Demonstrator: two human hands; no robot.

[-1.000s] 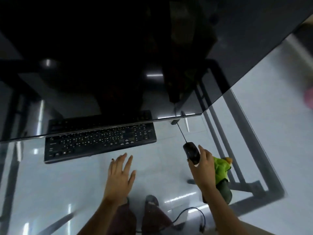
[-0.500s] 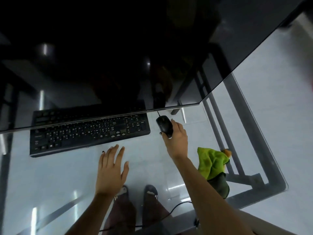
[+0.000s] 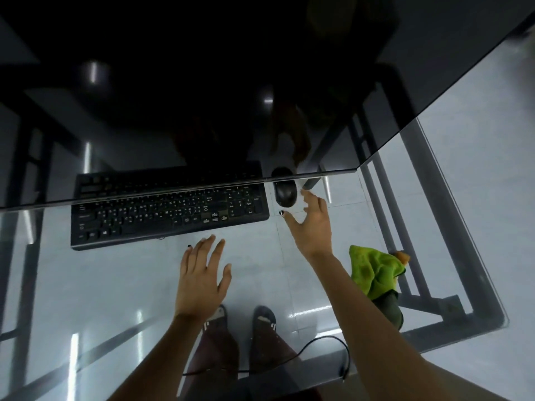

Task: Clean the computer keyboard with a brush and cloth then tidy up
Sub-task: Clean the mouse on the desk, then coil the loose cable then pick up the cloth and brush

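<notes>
There is one black keyboard (image 3: 169,214) and one black mouse (image 3: 285,193). There is one green cloth (image 3: 373,270). There is one big dark screen (image 3: 202,91). There is one glass table (image 3: 86,285). Two hands show, the left hand (image 3: 201,280) and the right hand (image 3: 314,224). Two shoes (image 3: 263,318) show under the glass.

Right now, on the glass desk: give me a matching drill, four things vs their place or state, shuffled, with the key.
Things
1. keyboard
2. mouse
3. green cloth
4. left hand

Place or state
A. bunched up near the desk's right edge
B. open, fingers spread, in front of the keyboard
C. partly under the monitor's lower edge, left of the mouse
D. just beyond the open right hand, not held

Pairs: 1-C, 2-D, 3-A, 4-B
</notes>
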